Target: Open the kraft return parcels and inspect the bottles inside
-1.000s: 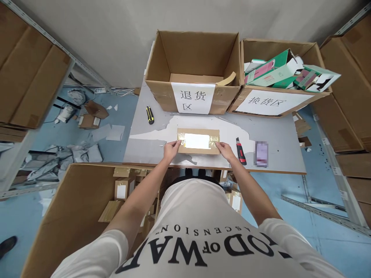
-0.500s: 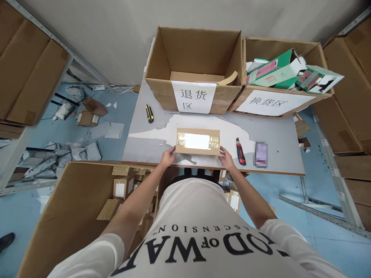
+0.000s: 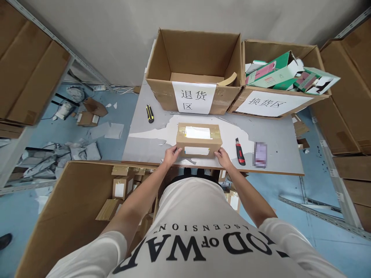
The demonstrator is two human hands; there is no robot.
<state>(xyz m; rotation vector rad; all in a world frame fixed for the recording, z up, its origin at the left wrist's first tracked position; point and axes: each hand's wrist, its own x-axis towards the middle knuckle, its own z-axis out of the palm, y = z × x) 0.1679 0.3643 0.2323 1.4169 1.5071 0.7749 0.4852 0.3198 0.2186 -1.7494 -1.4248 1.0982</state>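
Note:
A taped cardboard box (image 3: 181, 141) with white labels on its top and near side is at the front middle of the table (image 3: 278, 135). My left hand (image 3: 172, 155) grips its lower left corner, and my right hand (image 3: 223, 157) grips the lower right one. The box is tilted, so its near side faces me. To the right of it lies a red and black utility knife (image 3: 240, 151), with a blurred purple item (image 3: 260, 155) beyond. A yellow and black utility knife (image 3: 150, 113) rests at the table's left.
At the back stand a large open carton (image 3: 162, 92) and another carton (image 3: 237, 98) holding green and pink boxes (image 3: 278, 71); both bear white signs. A big carton (image 3: 58, 216) with small parcels is below left. Shelves with cartons (image 3: 31, 73) flank the table.
The box has tipped so that its near side and a second label now show. Both hands have shifted slightly inward along its lower corners.

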